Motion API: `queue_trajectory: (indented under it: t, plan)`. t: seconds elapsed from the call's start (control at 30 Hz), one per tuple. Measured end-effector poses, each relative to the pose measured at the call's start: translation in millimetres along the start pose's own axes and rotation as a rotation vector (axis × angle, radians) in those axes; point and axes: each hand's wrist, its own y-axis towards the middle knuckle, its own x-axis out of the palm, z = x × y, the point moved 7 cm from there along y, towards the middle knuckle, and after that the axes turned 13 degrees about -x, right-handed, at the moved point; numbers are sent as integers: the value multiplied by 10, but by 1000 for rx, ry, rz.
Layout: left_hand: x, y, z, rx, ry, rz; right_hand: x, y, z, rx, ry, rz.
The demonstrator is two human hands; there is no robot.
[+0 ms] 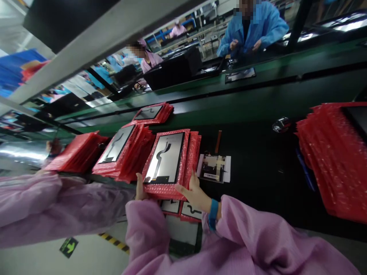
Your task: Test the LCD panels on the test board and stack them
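My left hand (140,190) grips the near left corner of a red bubble-wrap bag (163,189), its thumb at the edge. On that bag lies a display panel (172,156) with a silvery back and a dark, curved flex cable. My right hand (197,194), with a blue band at the wrist, holds the bag's near right corner, fingers along its side. More red bubble-wrap bags (195,147) lie beneath and to the right. Right of these, a small circuit assembly (212,167) rests on white sheets with an orange ribbon cable (218,142) beyond it.
Stacks of red bubble-wrap bags stand left (77,151), behind (166,112) and right (329,164). A blue pen (305,170) and a shiny round object (281,125) lie near the right stack. A co-worker's pink sleeve (71,206) reaches in at left. Someone in blue (252,30) works opposite.
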Motion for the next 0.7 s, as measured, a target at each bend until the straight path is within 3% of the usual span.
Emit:
queue_trajectory:
  t: [0.13,0.37,0.57,0.7]
  plan:
    - [10,169,-34,-149,-139,-90,-26,91,-18,-41,47,9]
    - [145,323,132,-104,-234,-115,-101,330,-54,-93,32,-20]
    - [296,215,278,-37,-297,-263,-140,351,-129,-139,-24,74]
    - [296,111,313,-19,-353,-288,-93,263,-294,-220,-136,127]
